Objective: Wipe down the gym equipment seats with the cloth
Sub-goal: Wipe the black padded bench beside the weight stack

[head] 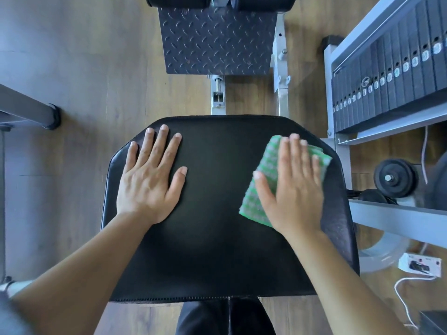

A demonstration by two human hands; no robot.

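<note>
While the left hand (150,175) rests flat and empty, the right hand (294,187) presses a folded green checked cloth (260,189) with straight fingers on the black padded vinyl seat (212,213). Wiping looks underway; no visible trace shows what is already clean.
</note>
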